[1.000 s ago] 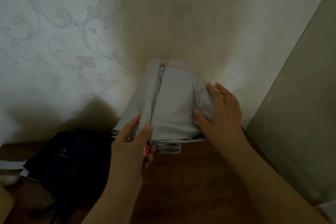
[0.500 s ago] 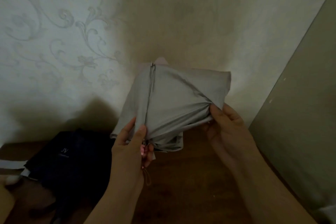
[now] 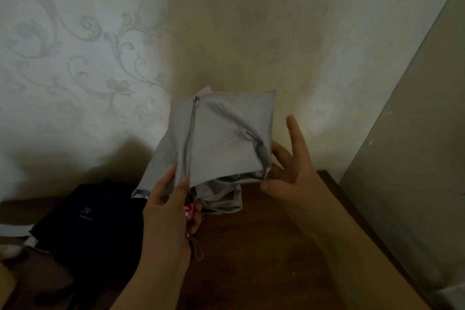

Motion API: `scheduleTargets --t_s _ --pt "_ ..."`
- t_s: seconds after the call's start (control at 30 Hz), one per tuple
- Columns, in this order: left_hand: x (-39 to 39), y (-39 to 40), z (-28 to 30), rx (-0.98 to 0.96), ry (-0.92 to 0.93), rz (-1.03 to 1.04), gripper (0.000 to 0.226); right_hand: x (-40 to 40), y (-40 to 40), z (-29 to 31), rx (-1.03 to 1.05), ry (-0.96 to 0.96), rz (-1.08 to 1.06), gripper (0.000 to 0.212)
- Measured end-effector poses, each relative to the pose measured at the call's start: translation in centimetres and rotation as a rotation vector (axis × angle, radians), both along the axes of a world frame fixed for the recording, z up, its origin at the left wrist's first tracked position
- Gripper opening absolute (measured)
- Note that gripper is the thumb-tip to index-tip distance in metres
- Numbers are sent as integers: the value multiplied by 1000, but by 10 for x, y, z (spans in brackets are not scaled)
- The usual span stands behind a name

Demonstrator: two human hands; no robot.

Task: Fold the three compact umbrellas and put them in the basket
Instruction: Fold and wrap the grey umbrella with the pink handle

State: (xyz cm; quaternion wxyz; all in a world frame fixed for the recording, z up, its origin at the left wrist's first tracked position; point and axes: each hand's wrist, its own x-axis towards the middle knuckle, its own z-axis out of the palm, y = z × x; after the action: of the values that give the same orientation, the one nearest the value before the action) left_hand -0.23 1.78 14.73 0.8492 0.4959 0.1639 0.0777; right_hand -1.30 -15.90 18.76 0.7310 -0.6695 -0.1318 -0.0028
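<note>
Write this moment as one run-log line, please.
left hand: grips grey umbrella at its lower end | right hand: open, at canopy's right edge | dark umbrella: lying on table

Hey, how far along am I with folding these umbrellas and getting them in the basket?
Done: nothing clearly finished, and no basket is in view. In hand: the grey umbrella, its canopy loose; your left hand pinches the lower edge by the rib, while your right hand is spread open at its right side. Left: wrap and stow it, then the dark umbrella lying on the wooden table. A third umbrella isn't visible.
</note>
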Motion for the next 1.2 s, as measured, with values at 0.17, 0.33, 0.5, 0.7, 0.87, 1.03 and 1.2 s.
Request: scheduleTargets --t_s 0.17,0.33,0.5,0.7,0.87,1.03,1.2 --pt "-3 0 0 20 -11 34 28 -9 19 -3 -291 -120 -183 110" --pt "-9 -4 1 62 -65 57 25 9 30 -1 -329 -205 -401 82" --pt "-6 -1 5 63 -105 96 29 2 21 7 -678 -534 -797 68" --pt "-2 6 13 159 -206 118 34 -19 17 -5 -382 -368 -545 70" --pt "-4 10 10 204 -237 112 36 5 1 14 309 284 -436 78" --pt "-6 8 1 247 -212 85 37 34 4 24 29 371 -441 32" --pt "-9 10 -6 221 -189 74 39 38 -6 48 460 125 -254 24"
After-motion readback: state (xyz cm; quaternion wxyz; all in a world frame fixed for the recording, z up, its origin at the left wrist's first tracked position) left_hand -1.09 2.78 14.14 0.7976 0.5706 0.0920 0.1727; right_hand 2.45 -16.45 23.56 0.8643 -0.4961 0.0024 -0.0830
